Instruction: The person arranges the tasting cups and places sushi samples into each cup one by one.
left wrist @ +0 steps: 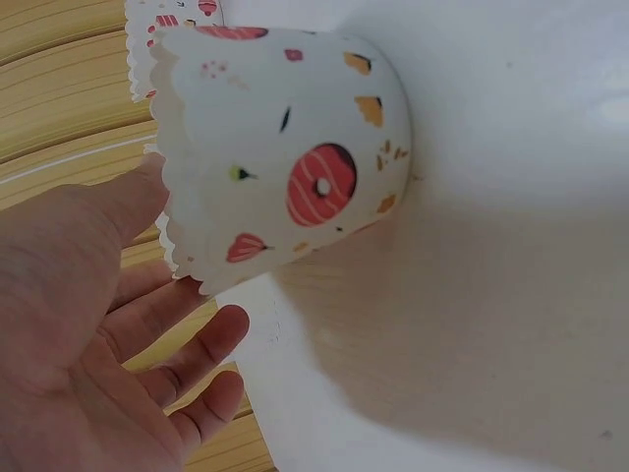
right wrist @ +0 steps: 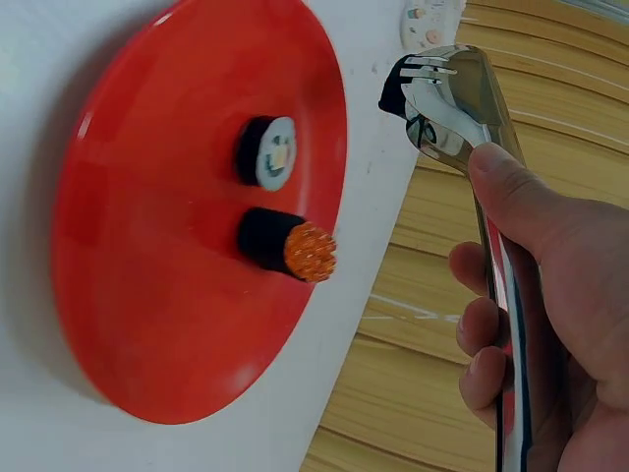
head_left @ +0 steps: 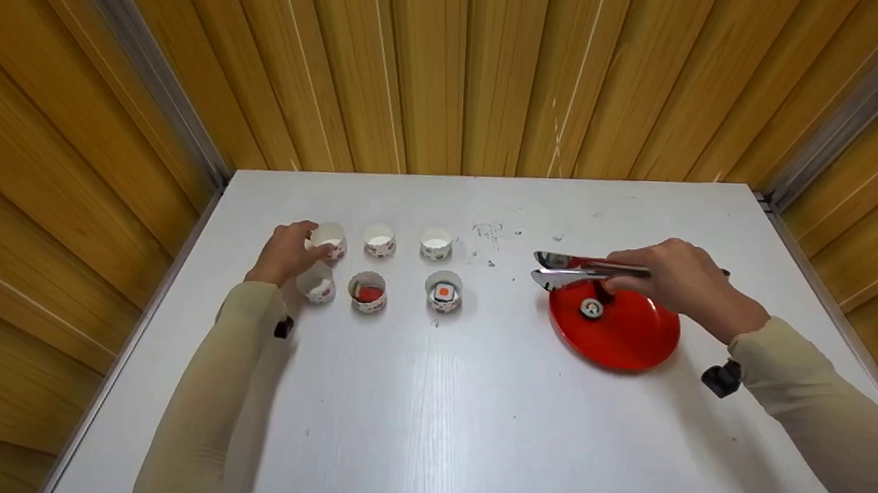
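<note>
My left hand [head_left: 286,252] grips a white paper baking cup [head_left: 332,239] at the back left, thumb and forefinger about its rim. A second paper cup [head_left: 319,288] stands in front, near the wrist; in the left wrist view its donut-printed side [left wrist: 285,147] partly hides the fingers [left wrist: 211,349]. My right hand [head_left: 678,278] holds metal tongs [head_left: 595,270] over the left part of a red plate [head_left: 629,343]. In the right wrist view, a dark-wrapped piece [right wrist: 394,90] shows at the tongs' tips. On the plate lie a sushi roll [right wrist: 275,154] and an orange-topped roll [right wrist: 310,253].
Two more paper cups, the middle [head_left: 379,241] and right [head_left: 436,245], stand in the back row. In front, one cup [head_left: 367,304] holds a red piece [head_left: 367,294], another [head_left: 443,304] an orange-centred sushi piece [head_left: 444,292]. Wood-patterned walls [head_left: 463,75] surround the white table [head_left: 415,410].
</note>
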Tool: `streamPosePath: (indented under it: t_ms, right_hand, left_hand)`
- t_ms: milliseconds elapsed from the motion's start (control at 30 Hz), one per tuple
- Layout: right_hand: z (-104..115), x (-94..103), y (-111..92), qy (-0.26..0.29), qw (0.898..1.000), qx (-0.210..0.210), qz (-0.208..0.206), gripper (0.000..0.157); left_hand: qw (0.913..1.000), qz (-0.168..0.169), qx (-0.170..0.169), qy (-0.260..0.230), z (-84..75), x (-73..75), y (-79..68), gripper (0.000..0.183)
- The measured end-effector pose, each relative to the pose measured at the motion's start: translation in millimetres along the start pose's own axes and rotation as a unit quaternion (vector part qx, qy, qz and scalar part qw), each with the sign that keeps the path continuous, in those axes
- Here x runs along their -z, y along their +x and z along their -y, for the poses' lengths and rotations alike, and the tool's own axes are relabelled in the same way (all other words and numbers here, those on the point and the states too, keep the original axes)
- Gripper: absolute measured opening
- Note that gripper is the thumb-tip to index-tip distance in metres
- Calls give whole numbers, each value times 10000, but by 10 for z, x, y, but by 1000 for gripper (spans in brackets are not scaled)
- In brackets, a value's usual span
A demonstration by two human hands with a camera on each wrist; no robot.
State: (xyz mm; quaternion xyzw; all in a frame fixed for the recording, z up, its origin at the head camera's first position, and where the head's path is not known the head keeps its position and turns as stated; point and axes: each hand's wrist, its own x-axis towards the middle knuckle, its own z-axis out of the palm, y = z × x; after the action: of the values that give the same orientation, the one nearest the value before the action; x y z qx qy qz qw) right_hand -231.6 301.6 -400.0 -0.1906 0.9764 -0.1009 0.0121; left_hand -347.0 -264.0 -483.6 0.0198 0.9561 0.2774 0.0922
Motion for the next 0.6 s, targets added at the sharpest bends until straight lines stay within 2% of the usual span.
streamPosePath:
  t_ms: [200,600]
  right_hand:
    - [122,87,188,11,9999,126,-16,30]
    - [366,167,557,329,9989,296,-155,33]
  left_hand:
    - [9998,64,172,-112,-40,-23,17,67]
    - [9996,22,155,-228,-118,-70,52,66]
